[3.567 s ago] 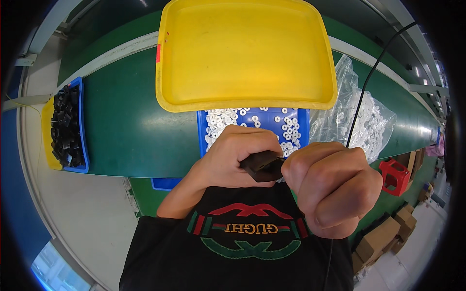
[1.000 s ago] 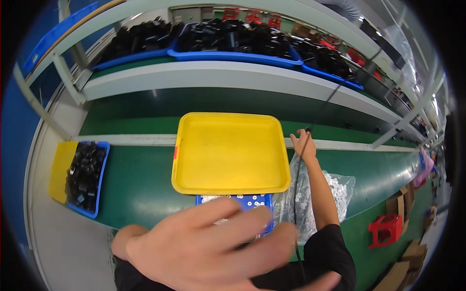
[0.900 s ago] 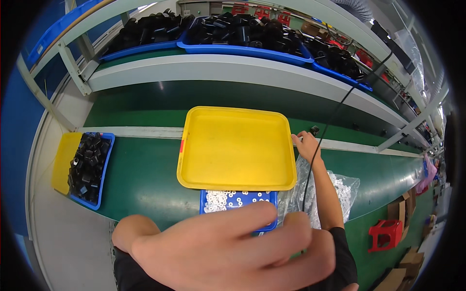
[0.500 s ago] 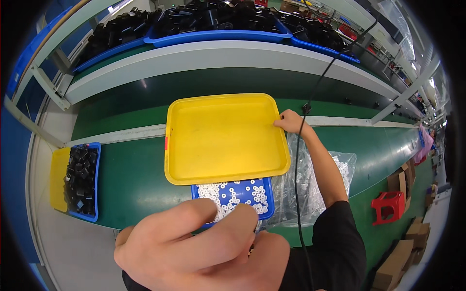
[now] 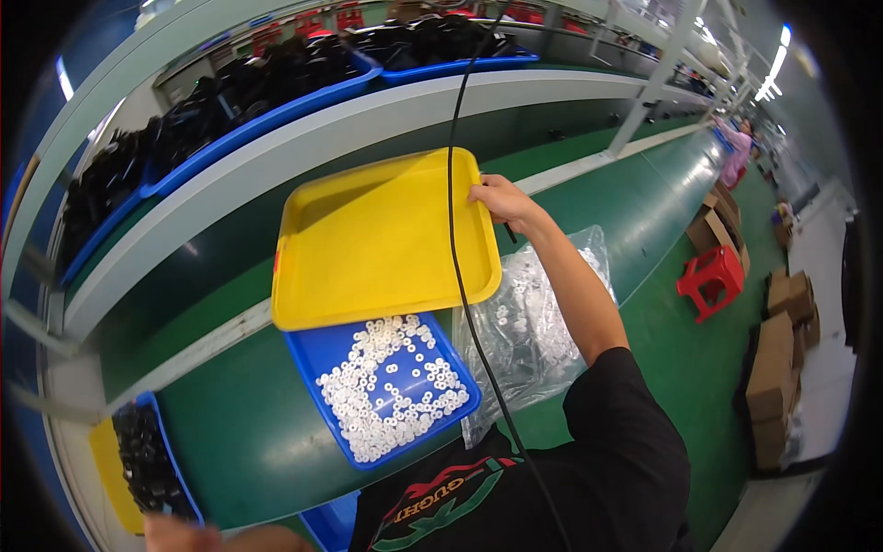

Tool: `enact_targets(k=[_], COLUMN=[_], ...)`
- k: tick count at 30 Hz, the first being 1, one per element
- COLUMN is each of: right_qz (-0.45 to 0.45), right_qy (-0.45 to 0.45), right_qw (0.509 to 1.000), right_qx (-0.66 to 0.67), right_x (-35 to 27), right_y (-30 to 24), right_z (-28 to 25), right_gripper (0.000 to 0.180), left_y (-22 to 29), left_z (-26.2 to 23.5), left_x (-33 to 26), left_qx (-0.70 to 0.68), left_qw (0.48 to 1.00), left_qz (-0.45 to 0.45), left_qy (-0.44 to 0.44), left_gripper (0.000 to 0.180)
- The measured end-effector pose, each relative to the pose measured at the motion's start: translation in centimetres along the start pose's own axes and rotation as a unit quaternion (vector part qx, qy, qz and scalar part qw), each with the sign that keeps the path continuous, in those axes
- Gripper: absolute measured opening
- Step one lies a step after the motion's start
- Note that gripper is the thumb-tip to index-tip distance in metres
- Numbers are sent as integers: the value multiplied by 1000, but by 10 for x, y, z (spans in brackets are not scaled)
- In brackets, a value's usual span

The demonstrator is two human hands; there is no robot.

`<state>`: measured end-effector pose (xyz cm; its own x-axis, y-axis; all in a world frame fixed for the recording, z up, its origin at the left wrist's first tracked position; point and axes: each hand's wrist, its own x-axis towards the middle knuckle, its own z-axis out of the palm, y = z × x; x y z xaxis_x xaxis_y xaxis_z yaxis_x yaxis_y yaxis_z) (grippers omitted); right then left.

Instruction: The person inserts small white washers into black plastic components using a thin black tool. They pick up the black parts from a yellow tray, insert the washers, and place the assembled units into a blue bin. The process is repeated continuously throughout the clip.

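Note:
My right hand [image 5: 501, 198] reaches out to the right rim of an empty yellow tray [image 5: 368, 248]. Its fingers are closed on a thin black piece whose tip sticks out below the palm. A black cable [image 5: 460, 276] hangs down in front of the tray and passes just left of that hand. The tray rests partly over a blue bin [image 5: 317, 354] filled with several small white rings [image 5: 391, 391]. Only a sliver of my left hand [image 5: 184, 535] shows at the bottom left edge, blurred and far from the tray.
A clear plastic bag of white rings [image 5: 533, 322] lies right of the blue bin on the green belt [image 5: 230, 432]. A blue and yellow bin of black parts [image 5: 143, 460] stands at the left. Blue shelf bins [image 5: 239, 92] hold more black parts. Cardboard boxes [image 5: 773, 386] and a red stool [image 5: 713, 276] stand on the floor at the right.
The view has swung, and my left hand has dropped from the picture's middle to its bottom left edge. My right hand stays at the tray's right rim.

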<state>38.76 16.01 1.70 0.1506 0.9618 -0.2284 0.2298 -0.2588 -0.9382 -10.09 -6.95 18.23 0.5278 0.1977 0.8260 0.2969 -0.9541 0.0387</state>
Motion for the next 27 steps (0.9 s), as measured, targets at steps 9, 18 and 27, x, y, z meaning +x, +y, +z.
enact_targets(k=[9,18,27], right_qz=[-32,37,100], right_qy=[234,426,486], right_qw=[959,879,819], right_qx=[156,213,287], right_x=[-39,-106,-146], right_y=[60,125,214], right_z=[-86,-209,-279], right_gripper=[18,14,13], left_y=[28,60,60], left_z=[19,120,131], left_x=[-85,-242,-266], left_qx=[-213,166,277], left_qw=[955,804,803], left_qz=[-168,-552,-512], left_qy=[119,-145,-126], left_gripper=[12,28,29])
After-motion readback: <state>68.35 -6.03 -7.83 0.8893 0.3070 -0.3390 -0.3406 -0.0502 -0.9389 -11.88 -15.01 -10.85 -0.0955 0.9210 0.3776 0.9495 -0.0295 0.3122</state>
